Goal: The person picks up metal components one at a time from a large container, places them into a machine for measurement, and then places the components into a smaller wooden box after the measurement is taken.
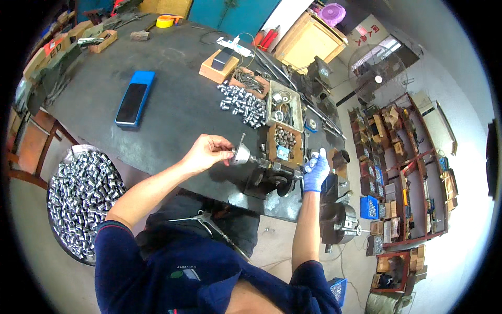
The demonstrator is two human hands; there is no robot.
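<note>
My bare left hand (210, 153) is closed, its thumb and fingers pinched at the left face of a cone-shaped metal chuck (240, 155). Whatever lies between the fingertips is too small to make out. A thin metal pin (242, 138) stands up from the chuck, which is fixed to a small bench-mounted machine (277, 175) at the table's front edge. To the right of that machine, my right hand (317, 172), in a pale blue glove, is raised with its fingers curled. Silvery shapes show at those fingers, but I cannot tell what they hold.
Beyond the chuck lie loose metal sleeves (243, 106), a wooden box of small parts (285, 140) and a grey tray (283, 104). A blue-cased phone (135, 99) rests left on the dark table (172, 68). A basin heaped with metal sleeves (83, 201) stands at lower left.
</note>
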